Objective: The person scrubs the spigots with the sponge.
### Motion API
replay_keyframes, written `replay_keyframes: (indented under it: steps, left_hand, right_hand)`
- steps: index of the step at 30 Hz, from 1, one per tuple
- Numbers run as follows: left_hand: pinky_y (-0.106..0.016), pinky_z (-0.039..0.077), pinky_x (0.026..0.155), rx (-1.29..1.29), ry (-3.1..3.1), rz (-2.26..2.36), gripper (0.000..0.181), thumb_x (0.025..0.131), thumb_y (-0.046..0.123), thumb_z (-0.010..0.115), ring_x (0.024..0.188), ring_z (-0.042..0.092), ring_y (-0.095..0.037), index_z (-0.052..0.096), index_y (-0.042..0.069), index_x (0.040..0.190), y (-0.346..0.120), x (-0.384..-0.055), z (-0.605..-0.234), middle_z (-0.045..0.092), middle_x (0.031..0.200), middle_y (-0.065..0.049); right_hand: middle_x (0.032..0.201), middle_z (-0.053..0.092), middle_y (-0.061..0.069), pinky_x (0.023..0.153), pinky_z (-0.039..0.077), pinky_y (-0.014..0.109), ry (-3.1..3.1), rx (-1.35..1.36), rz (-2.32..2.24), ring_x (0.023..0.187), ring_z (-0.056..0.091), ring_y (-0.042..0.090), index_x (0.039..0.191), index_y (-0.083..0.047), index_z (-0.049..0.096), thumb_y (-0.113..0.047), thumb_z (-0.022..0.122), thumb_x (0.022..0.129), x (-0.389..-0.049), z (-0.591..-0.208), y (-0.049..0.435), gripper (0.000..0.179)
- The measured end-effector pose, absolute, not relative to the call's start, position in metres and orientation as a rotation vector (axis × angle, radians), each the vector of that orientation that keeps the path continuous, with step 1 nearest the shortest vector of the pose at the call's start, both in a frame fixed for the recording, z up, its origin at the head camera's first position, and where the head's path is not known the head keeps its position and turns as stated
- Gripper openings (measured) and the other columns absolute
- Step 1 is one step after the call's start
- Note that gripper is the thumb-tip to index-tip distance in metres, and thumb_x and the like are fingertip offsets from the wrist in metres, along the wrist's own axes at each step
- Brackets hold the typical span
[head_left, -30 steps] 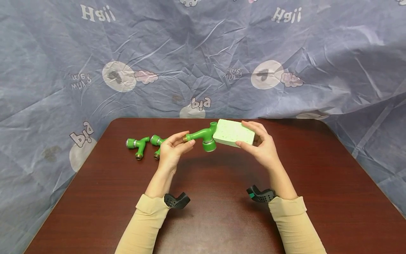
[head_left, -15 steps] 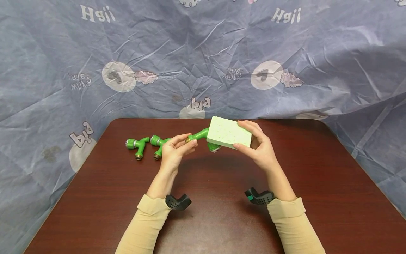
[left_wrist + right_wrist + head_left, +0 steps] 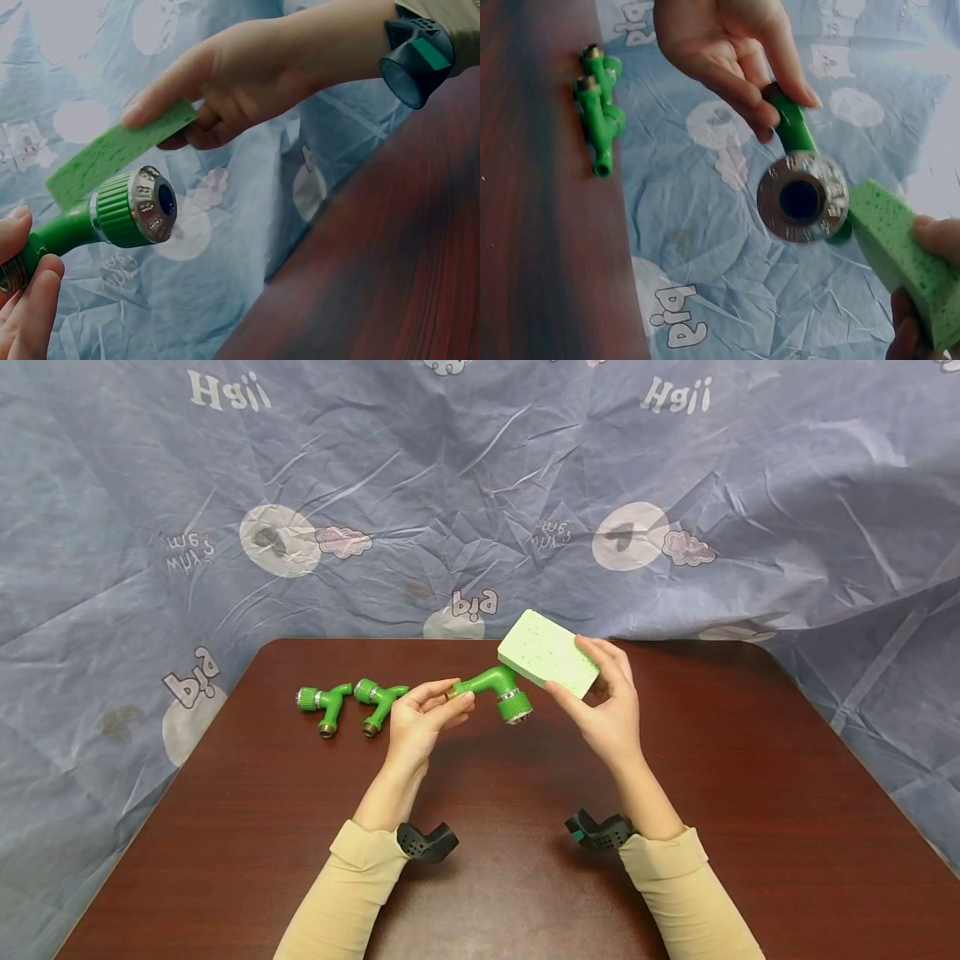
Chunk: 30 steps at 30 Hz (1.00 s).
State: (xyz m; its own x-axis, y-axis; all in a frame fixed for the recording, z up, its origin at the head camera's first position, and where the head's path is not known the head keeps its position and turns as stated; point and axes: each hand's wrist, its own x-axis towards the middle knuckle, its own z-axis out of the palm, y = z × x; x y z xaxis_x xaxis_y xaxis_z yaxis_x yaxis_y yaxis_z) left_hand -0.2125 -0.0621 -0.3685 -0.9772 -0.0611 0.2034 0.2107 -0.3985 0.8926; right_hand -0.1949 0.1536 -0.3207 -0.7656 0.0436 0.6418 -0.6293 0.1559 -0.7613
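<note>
My left hand [image 3: 416, 718] pinches the brass-threaded end of a green tap [image 3: 491, 680] between thumb and fingers, holding it up over the table. The tap's ribbed green knob [image 3: 120, 210] with a silver cap points down and toward me. A light green sponge [image 3: 551, 652] is gripped at its right end by my right hand [image 3: 611, 702], thumb on the near edge and fingers on the far one. In the head view the sponge tilts, its left end right at the tap's upper bend and hiding the spout. The right wrist view shows the sponge's corner beside the knob [image 3: 802, 196].
Two more green taps lie side by side on the left of the dark wooden table [image 3: 495, 877]: one tap [image 3: 324, 706] farther left, the other tap [image 3: 378, 703] close to my left hand. A blue printed cloth [image 3: 450, 485] hangs behind the table's far edge.
The sponge has slid left across the tap, covering its knob, then risen and tilted so the knob shows again. The tap has turned slightly, and my left hand has shifted a little right.
</note>
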Motion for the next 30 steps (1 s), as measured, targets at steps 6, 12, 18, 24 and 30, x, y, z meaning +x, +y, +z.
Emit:
replay_keyframes:
  steps: [6, 12, 18, 24, 30]
  left_hand:
    - [-0.031, 0.058, 0.066, -0.177, -1.551, -2.507, 0.03, 0.077, -0.009, 0.071, 0.067, 0.069, -0.018, 0.063, -0.011, 0.105, -0.065, -0.213, -0.366, 0.07, 0.08, -0.01]
    - [-0.028, 0.058, 0.064, -0.135, -1.47, -2.517, 0.025, 0.079, -0.012, 0.067, 0.067, 0.069, -0.017, 0.063, -0.01, 0.103, -0.07, -0.215, -0.363, 0.069, 0.08, -0.008]
    - [-0.026, 0.058, 0.064, -0.073, -1.43, -2.462, 0.026, 0.079, -0.011, 0.068, 0.068, 0.069, -0.016, 0.063, -0.008, 0.104, -0.077, -0.218, -0.361, 0.068, 0.077, -0.006]
    - [-0.026, 0.057, 0.063, -0.065, -1.395, -2.459, 0.024, 0.079, -0.011, 0.068, 0.068, 0.069, -0.016, 0.064, -0.005, 0.102, -0.077, -0.218, -0.36, 0.068, 0.077, -0.006]
    - [-0.026, 0.057, 0.063, -0.093, -1.351, -2.478, 0.019, 0.08, -0.011, 0.067, 0.067, 0.069, -0.016, 0.066, 0.0, 0.096, -0.075, -0.217, -0.36, 0.068, 0.077, -0.006]
  right_hand:
    - [0.126, 0.042, 0.022, 0.069, 0.049, 0.014, -1.926, 0.74, 1.73, 0.094, 0.055, 0.013, 0.125, 0.016, 0.048, 0.023, 0.069, 0.068, -0.198, -0.324, 0.156, 0.061]
    - [0.127, 0.043, 0.011, 0.068, 0.05, 0.014, -1.886, 0.607, 1.78, 0.088, 0.058, 0.012, 0.128, 0.008, 0.051, 0.02, 0.069, 0.071, -0.21, -0.335, 0.166, 0.062]
    - [0.128, 0.043, 0.013, 0.07, 0.049, 0.017, -1.818, 0.759, 1.845, 0.094, 0.055, 0.018, 0.128, 0.009, 0.051, 0.023, 0.069, 0.069, -0.217, -0.342, 0.171, 0.063]
    - [0.127, 0.043, 0.018, 0.07, 0.049, 0.016, -1.96, 0.895, 1.702, 0.096, 0.055, 0.014, 0.126, 0.01, 0.051, 0.019, 0.073, 0.067, -0.203, -0.336, 0.154, 0.064]
    - [0.127, 0.042, 0.024, 0.075, 0.048, 0.015, -2.014, 0.793, 1.606, 0.102, 0.053, 0.013, 0.125, 0.013, 0.051, 0.019, 0.073, 0.068, -0.19, -0.322, 0.143, 0.062]
